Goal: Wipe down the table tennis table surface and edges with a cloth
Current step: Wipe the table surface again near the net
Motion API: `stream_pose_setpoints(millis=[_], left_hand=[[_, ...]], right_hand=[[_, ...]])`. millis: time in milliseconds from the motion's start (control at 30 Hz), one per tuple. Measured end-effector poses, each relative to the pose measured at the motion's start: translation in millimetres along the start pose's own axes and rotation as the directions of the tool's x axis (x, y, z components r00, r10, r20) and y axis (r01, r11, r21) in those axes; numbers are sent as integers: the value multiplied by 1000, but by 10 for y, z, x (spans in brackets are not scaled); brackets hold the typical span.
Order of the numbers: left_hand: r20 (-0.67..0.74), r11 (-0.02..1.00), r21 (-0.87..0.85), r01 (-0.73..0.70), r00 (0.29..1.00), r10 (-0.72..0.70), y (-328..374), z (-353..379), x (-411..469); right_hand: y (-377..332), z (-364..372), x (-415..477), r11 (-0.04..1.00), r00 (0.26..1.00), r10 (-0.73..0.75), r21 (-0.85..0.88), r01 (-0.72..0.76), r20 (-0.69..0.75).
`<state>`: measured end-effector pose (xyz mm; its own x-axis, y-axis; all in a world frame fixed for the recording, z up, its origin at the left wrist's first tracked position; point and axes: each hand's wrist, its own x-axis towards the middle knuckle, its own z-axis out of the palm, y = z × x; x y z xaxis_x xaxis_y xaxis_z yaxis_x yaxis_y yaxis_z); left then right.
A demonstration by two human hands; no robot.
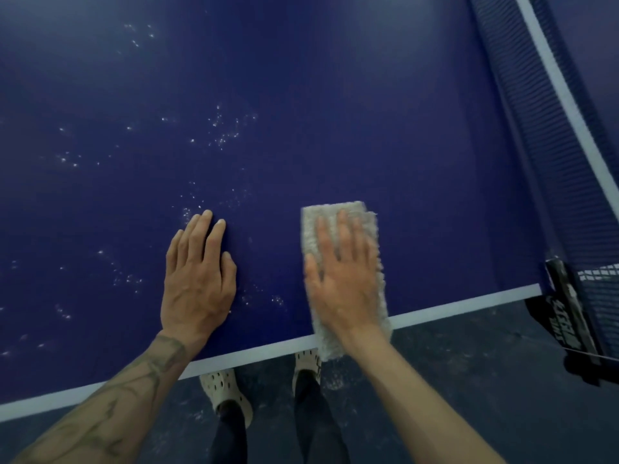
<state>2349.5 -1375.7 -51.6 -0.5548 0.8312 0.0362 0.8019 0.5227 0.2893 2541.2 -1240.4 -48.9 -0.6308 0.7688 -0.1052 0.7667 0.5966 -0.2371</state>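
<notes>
Blue bench [335, 95] shows white specks [221, 128] at left. The right hand [341, 289] presses flat, fingers straight, on the cloth [358, 212] at the near edge. The left hand [197, 279] rests flat beside it, holding nothing. The cloth looks soft, light and floppy; push on its top.

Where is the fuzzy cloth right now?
In the head view the cloth lies under the flat right hand, right of centre on the blue table, its near end overhanging the white edge line.

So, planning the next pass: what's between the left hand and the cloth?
Head view: just blue table between the left hand and cloth, plus a few white specks near the edge.
</notes>
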Motion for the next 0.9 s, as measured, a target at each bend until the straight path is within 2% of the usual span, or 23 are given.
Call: stream_pose_setpoints(millis=[100,200,267,367,433,500,567,667,767,833,900], left_hand=[[-7,1000,-9,-5,1000,5,3,-5,4],[-5,998,-53,-21,1000,20,-14,-45,10],[7,995,-89,-42,999,42,-58,-101,-7],[8,993,-86,-80,997,81,-176,-199,-66],[-1,993,-73,-91,996,91,-316,-269,-110],[-5,995,-55,-82,997,82,-499,-323,-155],[-8,998,-34,-61,998,61,-693,-363,-202],[-18,999,3,-35,999,35,-952,-412,-264],[-19,999,40,-28,999,29,-1152,-446,-309],[-15,998,52,-28,999,28,-1262,-459,-312],[-11,998,53,-30,999,31,-1333,-462,-296]], right_hand=[[-396,167,-139,973,972,-233,13,232,20],[-193,97,-130,953,953,-302,-10,302,38],[119,-5,-117,966,967,-249,-61,252,47],[441,-128,-161,996,998,-27,-86,32,62],[318,-101,-190,991,993,111,-75,-108,33],[-30,20,-182,981,982,187,-54,-187,0],[-487,177,-170,988,987,155,-6,-156,-27],[-1135,382,-173,996,997,-67,56,69,-30],[-1265,394,-96,968,970,-243,56,243,7],[-1059,297,-33,975,974,-221,16,220,42],[-818,206,-69,996,995,-86,-17,87,45]])
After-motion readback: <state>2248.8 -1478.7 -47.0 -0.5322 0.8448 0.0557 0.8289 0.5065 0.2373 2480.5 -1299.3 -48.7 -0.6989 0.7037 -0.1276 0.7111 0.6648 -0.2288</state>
